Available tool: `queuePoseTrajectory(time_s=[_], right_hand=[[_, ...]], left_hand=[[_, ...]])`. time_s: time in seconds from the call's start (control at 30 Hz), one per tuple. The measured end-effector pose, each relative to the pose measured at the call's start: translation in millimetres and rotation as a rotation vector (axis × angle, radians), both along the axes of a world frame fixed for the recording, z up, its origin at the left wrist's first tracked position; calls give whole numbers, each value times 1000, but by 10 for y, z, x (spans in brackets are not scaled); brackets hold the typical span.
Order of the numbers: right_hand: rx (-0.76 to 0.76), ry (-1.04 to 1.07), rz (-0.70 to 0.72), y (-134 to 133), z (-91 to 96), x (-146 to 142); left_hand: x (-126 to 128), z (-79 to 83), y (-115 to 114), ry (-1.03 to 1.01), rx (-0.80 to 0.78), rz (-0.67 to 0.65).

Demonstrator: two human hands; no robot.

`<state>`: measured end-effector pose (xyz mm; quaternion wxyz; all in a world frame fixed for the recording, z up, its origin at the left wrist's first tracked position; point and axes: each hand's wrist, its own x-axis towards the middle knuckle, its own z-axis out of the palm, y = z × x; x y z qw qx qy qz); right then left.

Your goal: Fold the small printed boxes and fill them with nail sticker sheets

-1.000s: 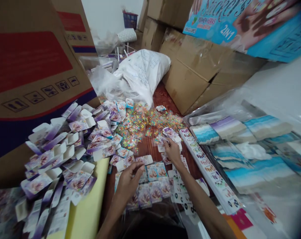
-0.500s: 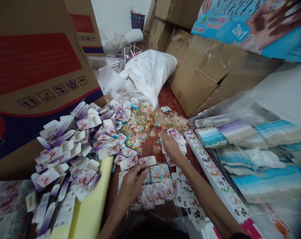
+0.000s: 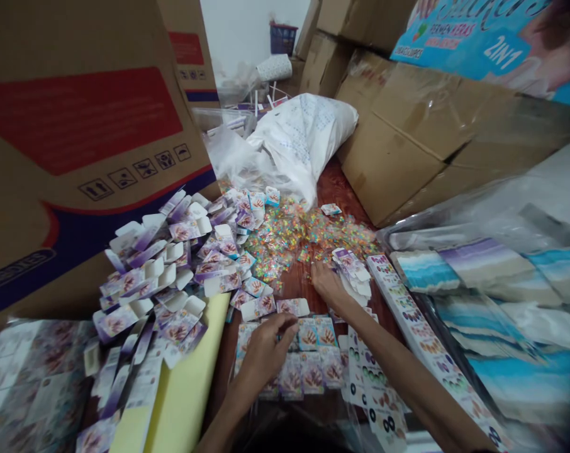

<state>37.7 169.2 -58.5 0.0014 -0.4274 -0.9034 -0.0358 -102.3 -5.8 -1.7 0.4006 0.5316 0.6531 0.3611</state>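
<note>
We are working among stacked cardboard cartons (image 3: 393, 145) on a wooden surface (image 3: 335, 185). Printed purple card boxes (image 3: 162, 270) are lying heaped toward the left, bright sachets (image 3: 285, 239) are lying loose in the middle, and flat cards (image 3: 311, 371) are lying in rows nearest us. Our left hand (image 3: 266, 355) is pressing bunched fingers onto those cards, our right hand (image 3: 329, 283) is resting beside a small card stack (image 3: 351, 270); we cannot tell whether either grip is pinching anything.

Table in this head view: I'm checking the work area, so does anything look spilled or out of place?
Yes: small multicoloured pieces lie in a loose heap on the wooden table, below the white sack, with nothing containing them, so they look spilled.
</note>
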Motion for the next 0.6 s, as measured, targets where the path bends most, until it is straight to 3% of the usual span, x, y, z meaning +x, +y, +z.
queuePoseTrajectory(time_s=[0.1, 0.23, 0.43, 0.5, 0.6], right_hand=[[-6, 79, -45, 97, 33, 23], [9, 242, -150, 162, 115, 171], [-20, 472, -257, -135, 155, 312], [-31, 503, -287, -195, 154, 328], [-10, 497, -337, -141, 159, 363]], left_hand=[[-41, 34, -18, 5, 28, 32], [-275, 129, -108, 114, 113, 116], [-768, 342, -135, 439, 311, 368], [-842, 359, -89, 468, 321, 367], [-782, 301, -21, 464, 319, 263]])
